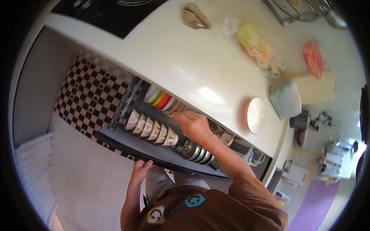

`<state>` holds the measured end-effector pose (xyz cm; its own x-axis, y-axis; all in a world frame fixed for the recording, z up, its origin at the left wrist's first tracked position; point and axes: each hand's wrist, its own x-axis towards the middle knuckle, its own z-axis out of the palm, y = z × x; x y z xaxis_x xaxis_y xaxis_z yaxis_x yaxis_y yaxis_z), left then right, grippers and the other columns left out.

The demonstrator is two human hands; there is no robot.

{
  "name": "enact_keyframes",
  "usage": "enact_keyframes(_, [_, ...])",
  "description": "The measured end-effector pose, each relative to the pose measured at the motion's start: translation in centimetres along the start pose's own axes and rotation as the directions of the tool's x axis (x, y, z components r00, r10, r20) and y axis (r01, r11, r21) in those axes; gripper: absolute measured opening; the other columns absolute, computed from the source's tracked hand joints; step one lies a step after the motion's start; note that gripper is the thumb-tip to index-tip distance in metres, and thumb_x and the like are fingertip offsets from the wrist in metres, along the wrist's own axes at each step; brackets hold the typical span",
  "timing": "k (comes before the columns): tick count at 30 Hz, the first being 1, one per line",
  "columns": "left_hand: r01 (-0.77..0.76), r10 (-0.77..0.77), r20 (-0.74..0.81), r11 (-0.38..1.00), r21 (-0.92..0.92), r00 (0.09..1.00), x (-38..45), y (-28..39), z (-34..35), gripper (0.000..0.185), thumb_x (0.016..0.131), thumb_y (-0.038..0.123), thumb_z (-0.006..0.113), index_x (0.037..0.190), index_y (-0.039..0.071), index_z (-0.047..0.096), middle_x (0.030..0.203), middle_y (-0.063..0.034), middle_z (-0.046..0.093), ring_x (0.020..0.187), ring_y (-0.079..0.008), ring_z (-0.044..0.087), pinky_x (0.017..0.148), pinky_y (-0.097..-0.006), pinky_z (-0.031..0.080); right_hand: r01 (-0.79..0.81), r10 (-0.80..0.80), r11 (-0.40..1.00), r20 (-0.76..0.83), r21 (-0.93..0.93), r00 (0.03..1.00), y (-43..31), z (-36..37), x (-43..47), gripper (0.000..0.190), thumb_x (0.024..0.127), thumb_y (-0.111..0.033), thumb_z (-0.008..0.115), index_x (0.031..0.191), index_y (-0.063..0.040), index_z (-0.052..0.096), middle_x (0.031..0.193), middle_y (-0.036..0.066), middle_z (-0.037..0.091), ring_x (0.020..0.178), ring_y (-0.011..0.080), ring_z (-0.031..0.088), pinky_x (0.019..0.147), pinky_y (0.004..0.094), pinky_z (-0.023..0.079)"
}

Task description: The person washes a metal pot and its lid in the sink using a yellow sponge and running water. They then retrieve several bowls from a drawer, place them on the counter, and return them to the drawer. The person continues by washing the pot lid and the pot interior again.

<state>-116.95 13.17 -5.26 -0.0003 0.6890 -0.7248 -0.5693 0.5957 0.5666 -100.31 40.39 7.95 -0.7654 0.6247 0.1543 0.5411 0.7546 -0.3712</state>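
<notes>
A kitchen drawer [115, 138] stands pulled out below the countertop, its dark front edge near my legs. My left hand [141, 168] grips that edge with curled fingers. Deep inside, my right hand [192, 125] reaches down beside a row of dishes; its fingertips are partly hidden, so whether they hold one is unclear. Upright plates in several colours, among them a red plate [164, 101], line the back of the drawer. Nearer me lies a row of nested flower-patterned bowls [156, 130]. Stacked metal bowls [192, 150] sit to the right, below my forearm.
On the white countertop [185, 60] rest a white bowl [256, 115], a crumpled brown cloth-like item [195, 16] and a green-and-red plastic bag [254, 43]. A black cooktop [107, 17] is at upper left. Checkered flooring [89, 92] shows beside the drawer; a sink [274, 180] is at right.
</notes>
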Motion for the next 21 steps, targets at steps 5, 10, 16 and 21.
enact_keyframes(5, [-0.05, 0.054, -0.058, 0.997, 0.055, 0.997, 0.3, -1.5, -0.6, 0.015, 0.094, 0.017, 0.066, 0.099, 0.003, 0.064, 0.092, -0.0064, 0.069, 0.079, -0.015, 0.067, 0.076, -0.0314, 0.056, -0.514, 0.471, 0.856, -0.33, -0.051, 0.818, 7.0, -9.5, -12.1, 0.023, 0.089, -0.006, 0.062, 0.113, -0.004, 0.065, 0.1, 0.013, 0.068, 0.088, 0.0303, 0.065, 0.073, 0.0393, 0.055])
enact_keyframes(10, [-0.03, 0.041, -0.154, 0.997, 0.073, 0.987, -0.7, -0.7, 0.8, 0.017, 0.095, 0.025, 0.066, 0.099, 0.009, 0.062, 0.087, -0.0051, 0.07, 0.076, -0.015, 0.068, 0.075, -0.0305, 0.055, -0.632, 0.58, 0.68, -0.255, -0.372, 0.774, 12.1, -12.2, -21.6, 0.039, 0.087, -0.03, 0.069, 0.119, -0.008, 0.061, 0.119, 0.012, 0.063, 0.113, 0.031, 0.055, 0.083, 0.0425, 0.053])
enact_keyframes(16, [-0.018, 0.041, -0.265, 0.996, 0.088, 0.963, -1.1, -0.6, 1.3, 0.02, 0.095, 0.029, 0.065, 0.095, 0.012, 0.055, 0.085, -0.0061, 0.066, 0.074, -0.0189, 0.067, 0.069, -0.0343, 0.057, -0.625, 0.491, 0.707, -0.406, -0.332, 0.771, 15.9, -9.3, -26.5, 0.018, 0.08, -0.012, 0.067, 0.098, -0.011, 0.063, 0.098, 0.004, 0.065, 0.094, 0.0247, 0.062, 0.067, 0.0365, 0.055])
enact_keyframes(21, [0.036, -0.005, -0.423, 0.997, 0.065, 0.906, -0.8, -0.6, 3.3, 0.021, 0.098, 0.03, 0.061, 0.094, 0.012, 0.051, 0.083, -0.0055, 0.061, 0.074, -0.0176, 0.064, 0.069, -0.0361, 0.058, -0.573, 0.327, 0.758, -0.577, -0.313, 0.749, 17.4, -10.9, -27.6, 0.013, 0.069, -0.004, 0.061, 0.08, -0.011, 0.059, 0.078, 0.004, 0.058, 0.078, 0.0233, 0.059, 0.06, 0.0348, 0.052])
